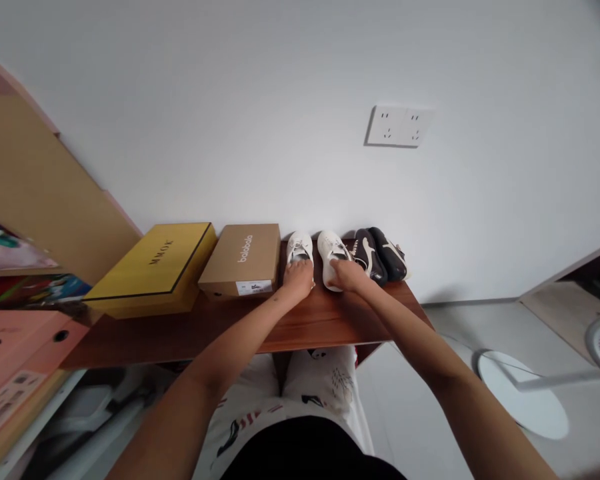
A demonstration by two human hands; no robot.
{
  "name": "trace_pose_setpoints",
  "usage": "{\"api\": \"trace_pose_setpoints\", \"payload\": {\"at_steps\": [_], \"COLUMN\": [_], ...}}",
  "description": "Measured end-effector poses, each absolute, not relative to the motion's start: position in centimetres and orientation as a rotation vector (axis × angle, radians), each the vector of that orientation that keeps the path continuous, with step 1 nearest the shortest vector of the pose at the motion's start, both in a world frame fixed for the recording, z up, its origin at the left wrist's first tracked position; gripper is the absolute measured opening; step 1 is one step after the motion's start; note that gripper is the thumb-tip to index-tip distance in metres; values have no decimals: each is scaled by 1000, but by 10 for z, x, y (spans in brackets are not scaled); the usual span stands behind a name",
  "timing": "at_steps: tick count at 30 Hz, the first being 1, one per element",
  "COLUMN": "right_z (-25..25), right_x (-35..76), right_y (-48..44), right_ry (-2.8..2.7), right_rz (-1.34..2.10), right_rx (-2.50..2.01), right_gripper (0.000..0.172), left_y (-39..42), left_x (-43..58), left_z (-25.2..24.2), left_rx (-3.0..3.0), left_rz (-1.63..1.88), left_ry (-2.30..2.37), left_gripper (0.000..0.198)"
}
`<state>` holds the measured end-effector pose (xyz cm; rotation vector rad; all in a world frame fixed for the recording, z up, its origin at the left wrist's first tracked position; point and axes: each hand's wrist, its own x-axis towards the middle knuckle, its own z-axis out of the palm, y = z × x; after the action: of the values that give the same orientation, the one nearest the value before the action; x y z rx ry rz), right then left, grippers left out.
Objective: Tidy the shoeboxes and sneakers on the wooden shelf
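Note:
Two small white shoes stand side by side on a brown wooden shelf, toes to the wall. My left hand grips the heel of the left white shoe. My right hand is wrapped round the heel of the right white shoe. Both arms reach forward from the bottom of the view. Right of them a pair of black shoes with white marks rests against the wall, close to my right hand.
A brown cardboard shoe box and a flat yellow box lie left of the shoes. A pink box and shelving stand at far left. A wall socket is above. A white fan base sits on the floor at right.

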<state>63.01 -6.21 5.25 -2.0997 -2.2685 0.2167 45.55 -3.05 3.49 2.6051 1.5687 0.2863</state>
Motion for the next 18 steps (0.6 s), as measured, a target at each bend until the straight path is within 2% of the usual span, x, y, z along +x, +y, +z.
{"api": "trace_pose_setpoints", "payload": {"at_steps": [6, 15, 18], "right_z": [48, 43, 43], "right_x": [614, 597, 593], "right_y": [-54, -47, -51], "right_ry": [-2287, -2393, -2374], "right_rz": [211, 146, 91], "right_rx": [-2134, -2102, -2086], "right_gripper": [48, 43, 48], "left_y": [-22, -22, -27], "left_x": [456, 457, 455], "left_z": [22, 19, 24], "left_rx": [2673, 2630, 2657], "left_rz": [195, 232, 243], "left_ry": [1567, 1539, 1535], "left_gripper": [43, 43, 45]}}
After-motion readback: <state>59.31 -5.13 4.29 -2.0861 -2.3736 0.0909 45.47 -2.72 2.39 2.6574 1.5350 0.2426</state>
